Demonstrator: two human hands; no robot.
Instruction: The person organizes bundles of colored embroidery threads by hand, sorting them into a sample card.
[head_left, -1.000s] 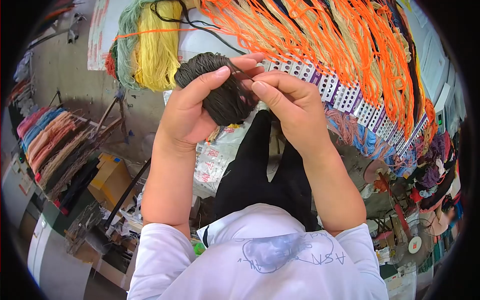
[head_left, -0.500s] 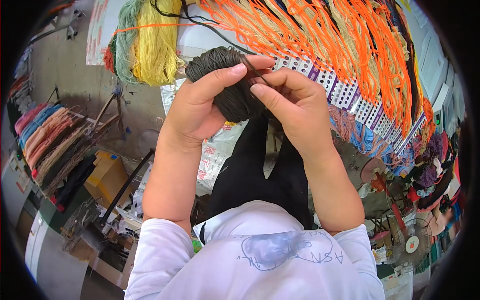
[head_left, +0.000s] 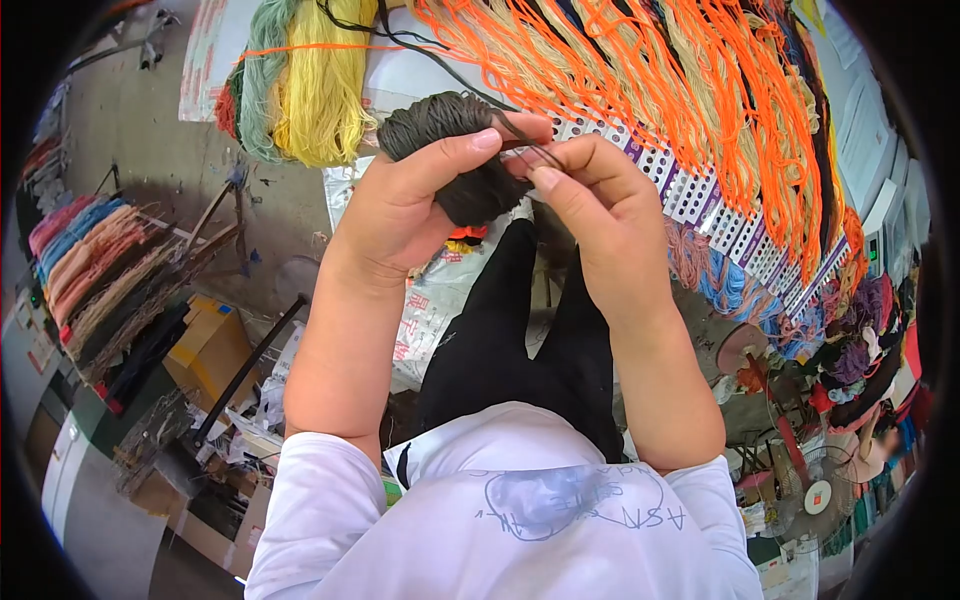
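A bundle of dark grey-brown yarn (head_left: pixel 432 120) is wrapped by my left hand (head_left: pixel 415 205), its thumb lying across the front and its fingers behind. Beside it my right hand (head_left: pixel 600 190) is closed, thumb and index finger pinching a strand of the same yarn at the bundle's right side. A short loop of strand runs between the bundle and my right fingertips. The other right fingers are curled and partly hidden.
Orange and beige yarn hanks (head_left: pixel 690 110) lie over punched cards (head_left: pixel 690 195) at the upper right. Yellow yarn (head_left: pixel 325 90) hangs at the upper left. A rack of coloured yarn (head_left: pixel 95 265), a cardboard box (head_left: pixel 212 345) and a fan (head_left: pixel 818 495) stand around me.
My right hand has moved slightly right, away from the bundle, drawing the strand out into a loop. My left hand keeps its hold on the bundle.
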